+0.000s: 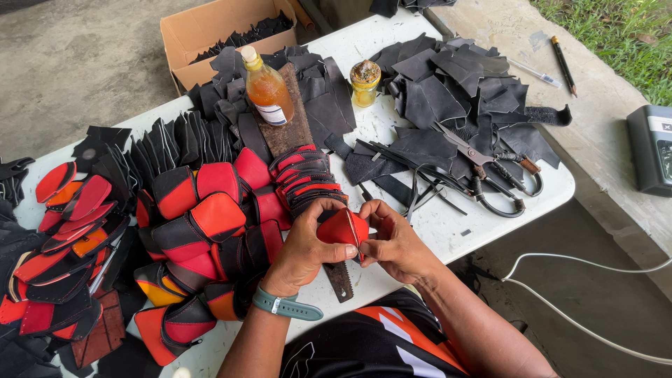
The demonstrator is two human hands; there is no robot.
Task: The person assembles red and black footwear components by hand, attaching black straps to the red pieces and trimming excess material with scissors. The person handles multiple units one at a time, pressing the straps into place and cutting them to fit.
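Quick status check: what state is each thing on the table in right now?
Red leather piece: folded, pinched by left hand and right hand.
Orange bottle: upright, capped.
Small jar: upright, open.
Scissors: lying flat, blades shut.
Cardboard box: open, holding black pieces.

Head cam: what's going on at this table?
A person sits at a white table and holds a small red leather piece between both hands: the left hand grips it from the side, and the right hand pinches its edge. Stacks of red-and-black pieces lie to the left, and black cut-outs and scissors lie further back. A bottle of amber liquid and a small jar stand behind them.
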